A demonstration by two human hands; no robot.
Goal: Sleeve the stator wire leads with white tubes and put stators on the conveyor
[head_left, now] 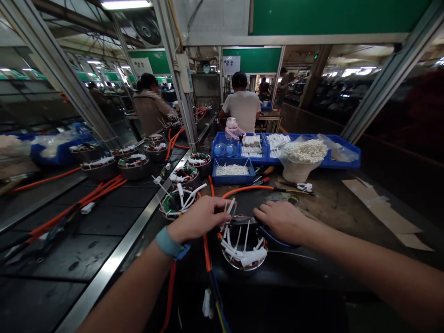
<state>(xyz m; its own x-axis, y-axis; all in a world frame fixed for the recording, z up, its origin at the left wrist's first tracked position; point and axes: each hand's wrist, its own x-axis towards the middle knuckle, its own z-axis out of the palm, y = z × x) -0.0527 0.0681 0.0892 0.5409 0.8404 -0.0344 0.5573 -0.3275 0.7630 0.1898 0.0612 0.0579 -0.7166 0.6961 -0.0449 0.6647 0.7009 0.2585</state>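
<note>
A motor stator [244,259] stands in front of me, with white sleeves round its rim and thin white sticks rising from it. My left hand [204,213], with a teal band at the wrist, is over its far left rim. Thumb and fingers pinch a thin white sleeve [231,204]. My right hand [280,221] is curled beyond the stator's right side. Between the hands lies a grey, blade-like piece [243,219], and a blue curved strip [277,238] shows under the right hand. What the right fingers grip is hidden.
More stators [178,203] stand at left, some on the dark conveyor [104,245] with orange cables [93,196]. Blue bins [233,179] of white sleeves and a bag of white sticks [300,162] stand behind. Cardboard [381,208] lies right. Two people sit further off.
</note>
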